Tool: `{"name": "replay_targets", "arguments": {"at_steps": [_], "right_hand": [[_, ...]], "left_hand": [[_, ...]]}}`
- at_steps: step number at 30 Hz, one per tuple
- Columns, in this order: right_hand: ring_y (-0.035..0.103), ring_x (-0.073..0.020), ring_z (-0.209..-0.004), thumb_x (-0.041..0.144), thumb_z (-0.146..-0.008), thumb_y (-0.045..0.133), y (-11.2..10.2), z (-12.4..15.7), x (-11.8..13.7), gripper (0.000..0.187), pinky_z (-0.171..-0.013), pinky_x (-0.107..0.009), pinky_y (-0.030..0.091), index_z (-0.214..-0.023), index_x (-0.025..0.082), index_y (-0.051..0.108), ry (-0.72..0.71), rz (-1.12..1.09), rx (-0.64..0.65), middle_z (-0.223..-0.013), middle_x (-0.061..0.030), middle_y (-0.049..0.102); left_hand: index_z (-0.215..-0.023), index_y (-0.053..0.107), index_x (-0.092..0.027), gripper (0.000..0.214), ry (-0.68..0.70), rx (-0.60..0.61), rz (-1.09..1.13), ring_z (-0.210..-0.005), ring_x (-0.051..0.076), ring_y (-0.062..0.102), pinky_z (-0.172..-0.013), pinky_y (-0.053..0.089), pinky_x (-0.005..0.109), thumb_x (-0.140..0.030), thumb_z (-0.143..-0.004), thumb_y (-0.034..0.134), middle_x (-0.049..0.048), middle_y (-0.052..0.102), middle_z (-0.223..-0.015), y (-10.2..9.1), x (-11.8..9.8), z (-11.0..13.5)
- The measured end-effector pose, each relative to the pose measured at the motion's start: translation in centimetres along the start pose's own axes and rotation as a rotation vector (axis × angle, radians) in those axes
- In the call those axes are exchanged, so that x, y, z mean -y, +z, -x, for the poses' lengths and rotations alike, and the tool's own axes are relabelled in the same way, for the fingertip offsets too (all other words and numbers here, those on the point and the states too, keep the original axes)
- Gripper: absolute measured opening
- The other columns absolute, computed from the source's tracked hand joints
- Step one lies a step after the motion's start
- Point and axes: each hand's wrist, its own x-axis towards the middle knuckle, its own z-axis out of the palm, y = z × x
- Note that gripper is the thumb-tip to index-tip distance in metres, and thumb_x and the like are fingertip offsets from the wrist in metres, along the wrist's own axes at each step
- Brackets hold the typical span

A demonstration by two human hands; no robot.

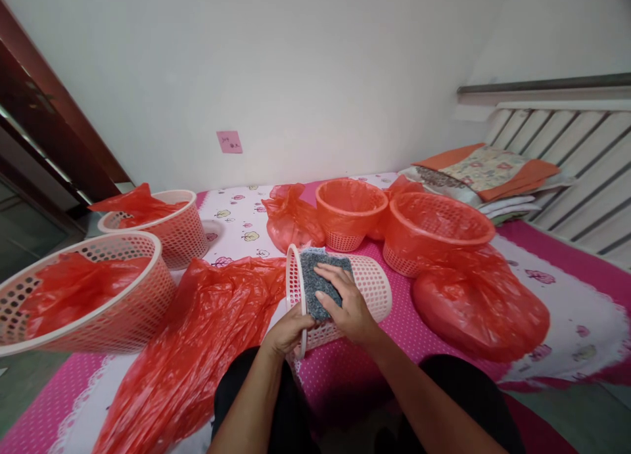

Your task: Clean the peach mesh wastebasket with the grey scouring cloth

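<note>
A pale pink plastic basket [375, 284] with a perforated wall lies on its side in front of me, its rim facing left. My left hand [292, 329] is closed on the near part of that rim. Across the upper side of the basket, by the rim, lies a dark grey cloth [315, 280]. My right hand [348, 303] holds the cloth against the wall, fingers bent over it. Beside my left arm, a crumpled red plastic bag [211, 336] is spread over the bed.
At left stand two pink baskets [156, 303] with red bags inside. Behind and right, two baskets [352, 204] are lined with red plastic; filled-looking red bags [480, 303] sit beside them. Folded fabric [493, 171] lies by the white bed rail [582, 171]. A pink note [229, 142] is on the wall.
</note>
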Motion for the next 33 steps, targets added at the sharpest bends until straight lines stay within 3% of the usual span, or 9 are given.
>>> {"name": "replay_targets", "arguments": {"at_steps": [4,9,11,16,21,27,33], "right_hand": [[0.047,-0.035,-0.147,0.039,-0.089,0.076,0.4,-0.1,-0.5,0.071,-0.123,-0.06,0.037,-0.155,0.028,0.051,0.016,0.043,0.002,-0.159,-0.013,0.051],[0.036,-0.0385,-0.154,0.04,-0.082,0.084,1.2,0.0,-0.5,0.089,-0.124,-0.063,0.034,-0.161,0.03,0.042,0.071,0.133,-0.001,-0.172,-0.0129,0.032],[0.037,-0.039,-0.154,0.041,-0.082,0.085,1.2,-0.2,-0.6,0.092,-0.123,-0.063,0.035,-0.161,0.029,0.041,0.091,0.145,-0.003,-0.172,-0.0138,0.031],[0.039,-0.0389,-0.152,0.045,-0.085,0.083,0.9,-0.6,-1.2,0.087,-0.122,-0.064,0.035,-0.16,0.028,0.043,0.054,0.166,0.048,-0.169,-0.015,0.037],[0.04,-0.039,-0.151,0.047,-0.088,0.08,1.0,-0.3,-1.2,0.085,-0.122,-0.064,0.035,-0.162,0.03,0.041,0.013,0.189,0.043,-0.168,-0.014,0.038],[0.044,-0.0362,-0.148,0.041,-0.099,0.065,1.0,0.2,-0.7,0.068,-0.12,-0.06,0.039,-0.162,0.028,0.041,-0.058,0.209,0.036,-0.165,-0.013,0.042],[0.046,-0.0372,-0.144,0.031,-0.094,0.069,1.4,0.8,-0.5,0.071,-0.119,-0.06,0.041,-0.159,0.023,0.042,-0.102,0.255,-0.017,-0.163,-0.0152,0.044]], "left_hand": [[-0.116,0.078,-0.019,0.055,0.03,0.025,-0.026,-0.115,0.032,0.067,-0.109,0.044,0.046,-0.013,-0.062,0.074,0.0075,0.079,-0.111,0.0,0.2,-0.2],[-0.103,0.081,-0.016,0.041,0.033,0.045,-0.014,-0.095,0.026,0.07,-0.093,0.05,0.038,-0.016,-0.062,0.079,0.0057,0.079,-0.094,-0.2,0.1,-0.1],[-0.097,0.081,-0.015,0.033,0.022,0.055,0.019,-0.092,0.025,0.071,-0.094,0.051,0.038,-0.019,-0.064,0.083,0.006,0.079,-0.091,-0.1,-0.1,0.1],[-0.119,0.076,-0.016,0.049,0.046,0.026,0.225,-0.119,0.034,0.07,-0.115,0.045,0.05,-0.038,-0.077,0.084,0.0129,0.08,-0.114,0.8,-1.0,0.1],[-0.137,0.068,-0.016,0.06,0.083,-0.034,0.357,-0.137,0.036,0.061,-0.122,0.039,0.054,-0.051,-0.088,0.075,0.0154,0.075,-0.133,1.5,-1.7,-0.5],[-0.132,0.071,-0.014,0.057,0.057,-0.055,0.324,-0.136,0.034,0.062,-0.121,0.043,0.051,-0.05,-0.088,0.077,0.0155,0.076,-0.131,1.2,-1.5,-0.6],[-0.113,0.078,-0.014,0.044,0.085,-0.11,0.288,-0.13,0.031,0.067,-0.116,0.049,0.046,-0.047,-0.084,0.084,0.0131,0.08,-0.119,0.8,-1.2,-0.4]]}}
